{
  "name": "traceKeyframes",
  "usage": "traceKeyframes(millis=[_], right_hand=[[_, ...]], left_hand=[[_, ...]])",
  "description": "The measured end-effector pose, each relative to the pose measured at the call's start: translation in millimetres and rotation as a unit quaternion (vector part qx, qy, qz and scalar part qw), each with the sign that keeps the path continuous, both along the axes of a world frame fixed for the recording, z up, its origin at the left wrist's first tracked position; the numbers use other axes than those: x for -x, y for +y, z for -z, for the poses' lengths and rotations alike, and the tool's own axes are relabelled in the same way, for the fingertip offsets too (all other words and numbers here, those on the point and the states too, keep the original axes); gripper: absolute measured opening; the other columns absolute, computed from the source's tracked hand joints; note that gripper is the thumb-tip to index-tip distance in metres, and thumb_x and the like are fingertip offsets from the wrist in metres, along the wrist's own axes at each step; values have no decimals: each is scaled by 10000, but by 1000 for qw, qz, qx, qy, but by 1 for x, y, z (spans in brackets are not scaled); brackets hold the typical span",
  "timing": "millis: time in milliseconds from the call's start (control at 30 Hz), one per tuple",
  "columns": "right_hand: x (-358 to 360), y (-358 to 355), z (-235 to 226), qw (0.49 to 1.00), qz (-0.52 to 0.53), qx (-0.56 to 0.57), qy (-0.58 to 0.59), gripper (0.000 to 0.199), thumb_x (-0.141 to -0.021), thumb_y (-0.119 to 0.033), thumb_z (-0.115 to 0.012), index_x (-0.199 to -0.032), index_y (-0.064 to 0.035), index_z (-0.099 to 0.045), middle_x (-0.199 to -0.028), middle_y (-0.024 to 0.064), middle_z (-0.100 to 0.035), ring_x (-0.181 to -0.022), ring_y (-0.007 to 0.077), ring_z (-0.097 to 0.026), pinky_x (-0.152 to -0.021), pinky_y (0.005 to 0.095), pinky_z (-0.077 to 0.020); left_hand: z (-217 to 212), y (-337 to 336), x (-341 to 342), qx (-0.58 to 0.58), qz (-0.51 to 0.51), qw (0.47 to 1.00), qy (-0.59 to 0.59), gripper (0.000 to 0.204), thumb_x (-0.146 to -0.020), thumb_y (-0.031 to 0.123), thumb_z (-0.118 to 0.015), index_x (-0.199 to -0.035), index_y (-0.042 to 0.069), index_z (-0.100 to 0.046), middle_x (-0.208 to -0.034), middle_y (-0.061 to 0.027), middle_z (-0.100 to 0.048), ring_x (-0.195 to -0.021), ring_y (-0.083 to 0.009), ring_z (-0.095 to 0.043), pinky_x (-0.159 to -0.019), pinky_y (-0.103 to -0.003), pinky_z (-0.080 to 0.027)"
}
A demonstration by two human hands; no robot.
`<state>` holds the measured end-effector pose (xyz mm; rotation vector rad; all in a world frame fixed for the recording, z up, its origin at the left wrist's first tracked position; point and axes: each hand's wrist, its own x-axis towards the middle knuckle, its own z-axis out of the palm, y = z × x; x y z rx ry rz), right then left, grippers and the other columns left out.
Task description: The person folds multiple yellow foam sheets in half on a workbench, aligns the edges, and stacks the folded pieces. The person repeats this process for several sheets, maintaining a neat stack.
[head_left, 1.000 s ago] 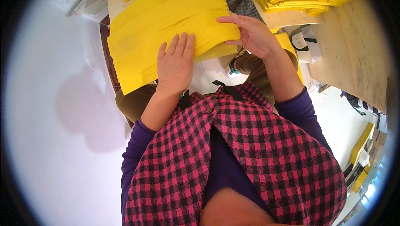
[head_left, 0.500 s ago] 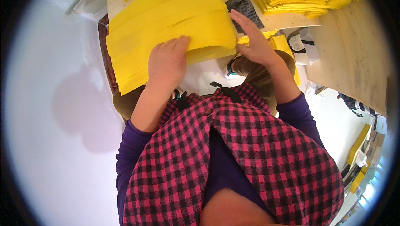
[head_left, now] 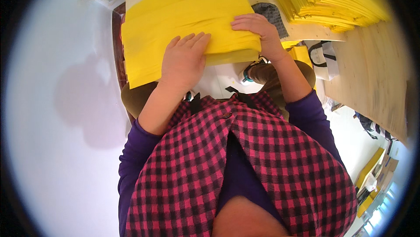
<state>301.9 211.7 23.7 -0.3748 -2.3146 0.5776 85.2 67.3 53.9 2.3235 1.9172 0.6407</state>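
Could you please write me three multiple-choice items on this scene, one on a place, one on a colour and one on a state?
1. Where does the left hand lie?
A. flat on top of the yellow sheet stack
B. on the wooden board at the right
C. in the person's lap

2. What colour is the checked garment?
A. green and white
B. pink and black
C. plain grey

3. How does the right hand stand?
A. hanging free in the air
B. closed round a pen
C. fingers curled over the stack's right edge

Answers:
1 A, the palm rests spread on the top sheet.
2 B, pink and black squares cover the chest.
3 C, its fingertips bend onto the sheets at that edge; no pen shows.
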Motion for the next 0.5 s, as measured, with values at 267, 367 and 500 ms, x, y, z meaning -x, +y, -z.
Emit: traceKeyframes(millis=[267,367,500], right_hand=[[2,-3,6,998,5,53,22,314,-711,-140,-718,-1018,-85,-675,-1086,65,-681,-1097,262,-608,-962,375,-432],[0,0,6,999,-4,38,-5,299,-730,-143,-697,-1019,-71,-669,-1098,75,-676,-1125,269,-596,-981,380,-423],[-2,3,8,999,-23,23,-13,355,-688,-172,-748,-1030,-113,-671,-1107,70,-675,-1107,280,-604,-966,380,-434]], left_hand=[[28,-31,27,6,-84,992,93,605,-760,93,-584,-1354,125,-471,-1353,-75,-529,-1262,-255,-479,-1085,-456,-306],[35,-32,31,-20,-73,993,90,501,-801,98,-527,-1302,93,-522,-1306,-96,-565,-1235,-263,-507,-1066,-478,-325],[33,-21,36,17,-10,997,70,520,-796,27,-505,-1313,85,-510,-1332,-107,-542,-1254,-282,-486,-1067,-465,-340]])
